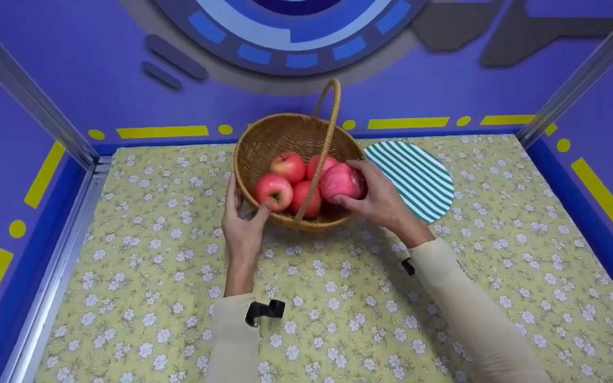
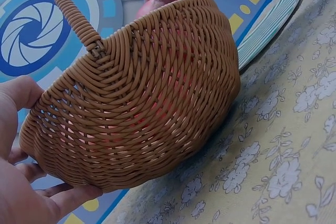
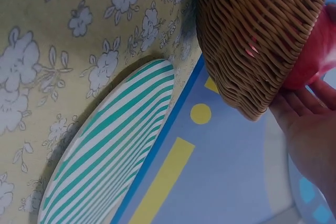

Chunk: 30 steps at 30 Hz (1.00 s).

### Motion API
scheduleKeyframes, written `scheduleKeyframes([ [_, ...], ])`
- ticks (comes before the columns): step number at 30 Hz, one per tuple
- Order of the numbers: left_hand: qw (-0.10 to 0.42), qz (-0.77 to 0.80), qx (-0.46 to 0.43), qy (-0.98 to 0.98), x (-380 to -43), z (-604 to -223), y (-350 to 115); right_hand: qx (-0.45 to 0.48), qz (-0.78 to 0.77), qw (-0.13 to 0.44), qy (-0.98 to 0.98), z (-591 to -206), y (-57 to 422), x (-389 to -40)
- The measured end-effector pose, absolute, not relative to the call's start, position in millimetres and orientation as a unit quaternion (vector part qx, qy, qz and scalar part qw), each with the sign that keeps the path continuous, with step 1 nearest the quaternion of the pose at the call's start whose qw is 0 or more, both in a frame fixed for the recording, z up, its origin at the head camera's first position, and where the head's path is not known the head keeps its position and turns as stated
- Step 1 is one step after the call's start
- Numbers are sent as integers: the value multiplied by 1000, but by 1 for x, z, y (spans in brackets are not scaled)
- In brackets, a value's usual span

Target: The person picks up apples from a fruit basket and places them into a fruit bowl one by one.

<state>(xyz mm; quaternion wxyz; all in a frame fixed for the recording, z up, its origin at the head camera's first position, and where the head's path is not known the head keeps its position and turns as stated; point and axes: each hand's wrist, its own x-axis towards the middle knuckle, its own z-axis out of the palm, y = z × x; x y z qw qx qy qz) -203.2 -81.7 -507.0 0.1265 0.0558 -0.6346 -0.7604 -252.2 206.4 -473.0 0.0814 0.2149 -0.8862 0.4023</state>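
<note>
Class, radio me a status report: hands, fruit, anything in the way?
Left hand gripping basket at rim. Right hand holding reddish fruit. Four apples inside. Arched handle close by, possibly in the way.

The round brown basket (image 1: pixel 268 139) at centre is ribbed wicker, faintly glossy; the round red apples (image 1: pixel 273 190) inside look smooth and shiny. Below, the yellow floral tabletop (image 1: pixel 338 319) resembles matt cloth. At left, the silver metal rail (image 1: pixel 55 282) gleams.
</note>
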Motion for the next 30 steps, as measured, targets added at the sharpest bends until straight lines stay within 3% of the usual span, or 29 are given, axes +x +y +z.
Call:
scheduleKeyframes([
  [30,134,-759,61,-635,-205,-509,-82,106,488,206,-842,-469,246,-260],
])
